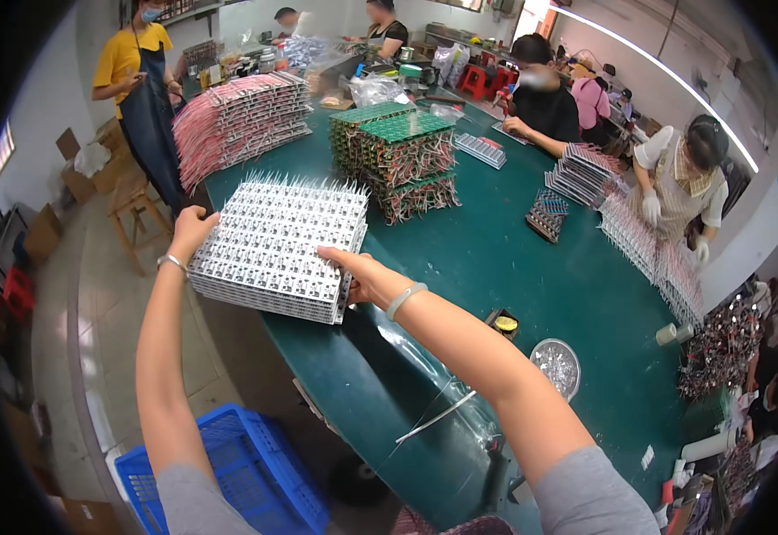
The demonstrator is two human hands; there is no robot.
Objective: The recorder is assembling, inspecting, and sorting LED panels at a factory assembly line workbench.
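Note:
A thick stack of white circuit board panels (282,236), printed with rows of small dark marks, sits at the left edge of the green table (496,259). Thin pale wires stick up along its far side. My left hand (194,230) grips the stack's left edge, thumb on top. At the opposite edge my right hand (362,275) holds it, with its thumb over the top board and the other fingers down the side, partly hidden. Whether the stack rests fully on the table is hard to tell.
Behind stand a stack of boards with red wires (246,111) and a pile of green boards (407,134). A metal bowl (555,367) lies right of my forearm. A blue crate (228,473) is on the floor. Co-workers sit or stand around the table.

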